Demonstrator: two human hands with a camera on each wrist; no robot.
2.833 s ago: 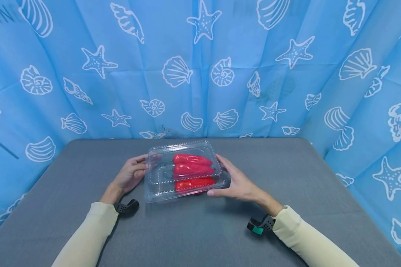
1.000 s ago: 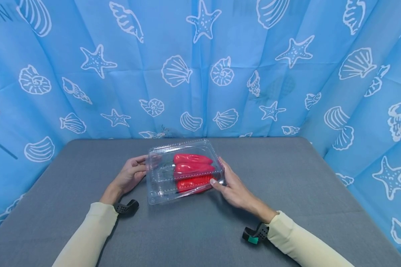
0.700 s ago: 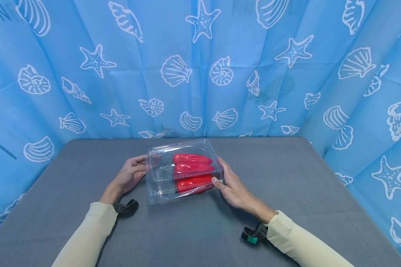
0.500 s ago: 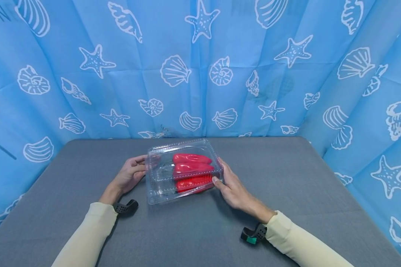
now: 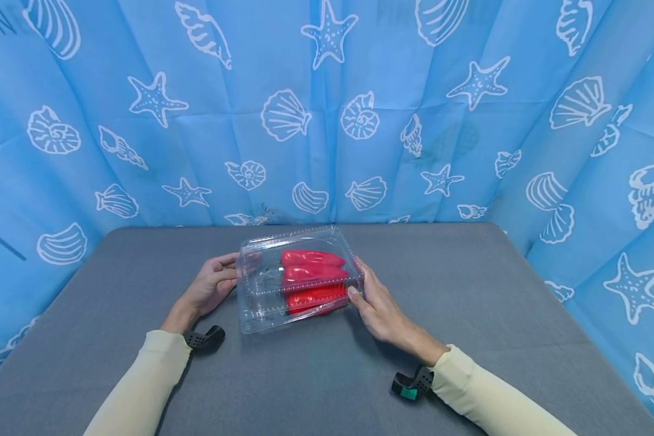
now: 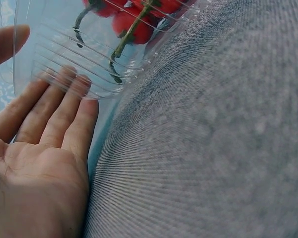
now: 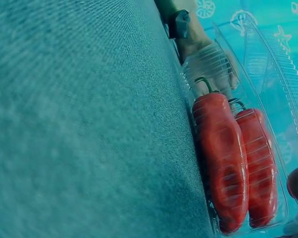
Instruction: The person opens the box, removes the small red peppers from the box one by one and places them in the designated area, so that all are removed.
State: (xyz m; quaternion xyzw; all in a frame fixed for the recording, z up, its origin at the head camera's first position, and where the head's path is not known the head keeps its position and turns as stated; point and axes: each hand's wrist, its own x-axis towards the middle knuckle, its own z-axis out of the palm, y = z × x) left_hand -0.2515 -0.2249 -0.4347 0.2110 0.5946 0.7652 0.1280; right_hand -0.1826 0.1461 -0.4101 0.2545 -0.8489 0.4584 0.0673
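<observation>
A clear plastic clamshell box (image 5: 257,324) sits on the grey table, with long red peppers (image 5: 314,274) inside. Their green stems point toward my left hand (image 5: 209,287). That hand is at the box's left end; in the left wrist view its straight fingers (image 6: 54,116) touch the ribbed end wall, and the thumb (image 6: 12,43) is by the lid edge. My right hand (image 5: 381,312) grips the right end, thumb on the front right corner, other fingers partly hidden behind. In the right wrist view, the lid (image 7: 288,89) stands apart from the base toward the left-hand end.
Grey cloth covers the table (image 5: 316,387) around the box. A blue curtain (image 5: 327,151) with white shells and starfish hangs behind it and at both sides. Each wrist wears a black band; the right one (image 5: 413,383) has a green patch.
Earlier my right thumb was off the box, in front of it; now it presses on the front right corner. The lid's right side has come lower. The left hand has stayed in place.
</observation>
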